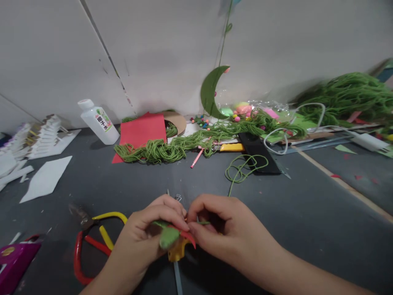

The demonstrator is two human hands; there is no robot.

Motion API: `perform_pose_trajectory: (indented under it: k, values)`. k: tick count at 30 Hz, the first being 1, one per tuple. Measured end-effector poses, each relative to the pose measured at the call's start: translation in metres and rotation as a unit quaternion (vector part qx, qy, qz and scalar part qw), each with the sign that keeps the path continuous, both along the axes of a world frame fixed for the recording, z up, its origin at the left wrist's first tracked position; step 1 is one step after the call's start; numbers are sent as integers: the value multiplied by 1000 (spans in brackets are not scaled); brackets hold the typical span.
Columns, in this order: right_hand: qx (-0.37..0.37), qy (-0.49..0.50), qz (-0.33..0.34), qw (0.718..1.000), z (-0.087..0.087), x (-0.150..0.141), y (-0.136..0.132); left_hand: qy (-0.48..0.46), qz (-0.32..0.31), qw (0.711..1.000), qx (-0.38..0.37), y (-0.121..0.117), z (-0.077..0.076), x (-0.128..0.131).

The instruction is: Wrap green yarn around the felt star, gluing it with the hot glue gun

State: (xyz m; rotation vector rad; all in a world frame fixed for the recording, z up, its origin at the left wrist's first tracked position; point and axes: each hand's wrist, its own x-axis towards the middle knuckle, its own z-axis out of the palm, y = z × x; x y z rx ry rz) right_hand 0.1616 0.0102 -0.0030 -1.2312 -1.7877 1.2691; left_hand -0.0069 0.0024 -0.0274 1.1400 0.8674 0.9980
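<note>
Dark table [190, 180] bearing yarn [159, 151]; left hand [143, 231] pinching green piece [168, 237] and red piece [189, 237] above yellow tool [176, 252]; right hand [236, 233] pinching green strand [203, 223] beside them; crescent [209, 92] hanging cut out, held pieces looking unfinished, any fastening not showing

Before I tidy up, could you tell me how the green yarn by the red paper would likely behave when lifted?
The green yarn would probably sag, since its thin strands lie in loose loops. It may also catch on the pink pencil, which lies right at its edge.
</note>
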Motion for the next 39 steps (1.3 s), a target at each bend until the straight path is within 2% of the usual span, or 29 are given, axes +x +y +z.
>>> perform_pose_trajectory:
  k: [4, 6, 10, 14, 17, 20, 22, 25, 28, 33, 37, 39]
  values:
    - [40, -44, -8, 998, -5, 0, 3, -58, 39, 986, -154, -1, 3, 2]
    - [77, -73, -6, 994, -8, 0, 2, -82, 43, 975, -203, -1, 5, 4]
    - [156, -119, 15, 980, -13, 1, -1, -89, 49, 969, -226, 0, 7, 5]
    - [219, -154, 44, 963, -17, 1, -2, -32, 58, 975, -210, 2, 4, 4]
    - [326, -185, 63, 925, -20, 0, -2, 28, 64, 980, -185, 4, 1, 2]
    - [444, -227, 74, 864, -20, 1, -1, 96, 77, 978, -168, 5, 2, 3]
    - [483, -255, 80, 834, -19, 2, -1, 133, 81, 973, -169, 4, 5, 5]
    - [498, -286, 85, 815, -14, 6, 1, 167, 46, 969, -176, 4, 8, 7]
    - [481, -295, 84, 821, -10, 10, 4, 177, 4, 968, -176, 4, 9, 6]
    - [425, -279, 104, 855, -6, 13, 9, 169, -36, 967, -186, 3, 7, 2]
    - [345, -240, 118, 900, -3, 13, 10, 167, -68, 965, -193, 3, 7, 0]
    - [266, -206, 117, 934, -1, 14, 12, 155, -85, 964, -197, 3, 7, -1]
